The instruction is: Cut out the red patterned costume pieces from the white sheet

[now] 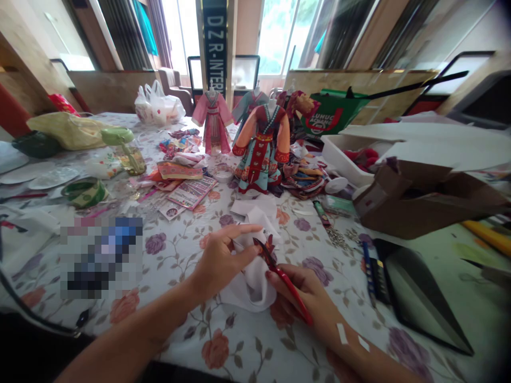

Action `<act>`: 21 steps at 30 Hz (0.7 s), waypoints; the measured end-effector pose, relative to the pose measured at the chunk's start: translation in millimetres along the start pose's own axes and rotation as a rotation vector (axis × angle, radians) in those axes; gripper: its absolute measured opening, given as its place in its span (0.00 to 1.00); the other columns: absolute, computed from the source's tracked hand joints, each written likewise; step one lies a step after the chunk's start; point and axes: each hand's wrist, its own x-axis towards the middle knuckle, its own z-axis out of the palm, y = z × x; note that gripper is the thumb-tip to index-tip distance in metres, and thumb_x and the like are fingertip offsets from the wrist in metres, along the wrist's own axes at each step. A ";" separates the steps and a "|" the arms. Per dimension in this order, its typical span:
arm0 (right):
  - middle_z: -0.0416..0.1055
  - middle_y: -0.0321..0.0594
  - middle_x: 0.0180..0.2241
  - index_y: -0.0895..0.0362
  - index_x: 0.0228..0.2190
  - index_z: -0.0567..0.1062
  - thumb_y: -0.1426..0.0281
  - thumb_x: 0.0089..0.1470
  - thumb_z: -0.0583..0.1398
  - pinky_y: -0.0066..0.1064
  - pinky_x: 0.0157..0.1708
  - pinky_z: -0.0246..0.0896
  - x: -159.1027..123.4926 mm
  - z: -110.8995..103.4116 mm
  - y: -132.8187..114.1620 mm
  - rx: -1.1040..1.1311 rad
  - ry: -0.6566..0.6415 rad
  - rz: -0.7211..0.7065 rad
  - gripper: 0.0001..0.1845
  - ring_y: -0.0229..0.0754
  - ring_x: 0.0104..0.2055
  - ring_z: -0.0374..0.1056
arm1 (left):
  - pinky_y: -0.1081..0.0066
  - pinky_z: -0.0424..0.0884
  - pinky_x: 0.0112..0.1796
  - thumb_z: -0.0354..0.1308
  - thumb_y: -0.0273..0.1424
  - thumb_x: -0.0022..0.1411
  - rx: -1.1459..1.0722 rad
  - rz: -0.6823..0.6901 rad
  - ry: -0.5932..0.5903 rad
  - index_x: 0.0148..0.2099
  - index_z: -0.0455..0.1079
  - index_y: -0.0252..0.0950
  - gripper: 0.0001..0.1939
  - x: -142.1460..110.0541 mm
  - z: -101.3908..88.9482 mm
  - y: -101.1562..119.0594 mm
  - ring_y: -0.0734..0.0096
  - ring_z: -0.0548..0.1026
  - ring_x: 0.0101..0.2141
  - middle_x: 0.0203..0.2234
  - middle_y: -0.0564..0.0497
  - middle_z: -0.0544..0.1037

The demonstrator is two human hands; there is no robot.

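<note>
My right hand [299,292] is wrapped round red-handled pliers [289,290], their dark jaws pointing up and left. White cloth [255,276] hangs in a loose loop and rests on the table below both hands. My left hand [223,252] grips the upper part of this cloth, its index finger stretched over the top and the thumb close to the jaw tips. Beside the jaws sits a small dark red pointed piece [270,243]. What lies between the jaws is too small to make out, and my left hand's lower fingers are hidden.
Small dresses on stands [257,159] rise behind my hands, among fabric piles [305,175]. A cardboard box [399,207] and a dark tablet-like slab [423,298] are right. A blurred-out object [104,255], green tape roll [84,192] and lidded jug [130,154] stand left.
</note>
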 end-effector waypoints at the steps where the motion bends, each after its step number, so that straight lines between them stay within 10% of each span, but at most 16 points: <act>1: 0.53 0.25 0.08 0.55 0.18 0.62 0.57 0.45 0.66 0.26 0.13 0.57 0.1 -0.1 0.3 -0.003 0.000 -0.002 0.22 0.34 0.11 0.57 | 0.73 0.66 0.30 0.61 0.27 0.54 0.000 0.004 -0.001 0.46 0.76 0.40 0.16 0.0 0.1 -0.1 0.71 0.72 0.30 0.39 0.51 0.80; 21: 0.55 0.25 0.09 0.55 0.18 0.63 0.57 0.45 0.66 0.28 0.15 0.57 0.0 -0.5 -0.9 0.007 -0.033 0.007 0.21 0.33 0.12 0.55 | 0.75 0.61 0.25 0.60 0.28 0.53 0.002 -0.044 -0.026 0.46 0.76 0.41 0.16 -0.5 0.2 1.8 0.76 0.65 0.25 0.38 0.53 0.80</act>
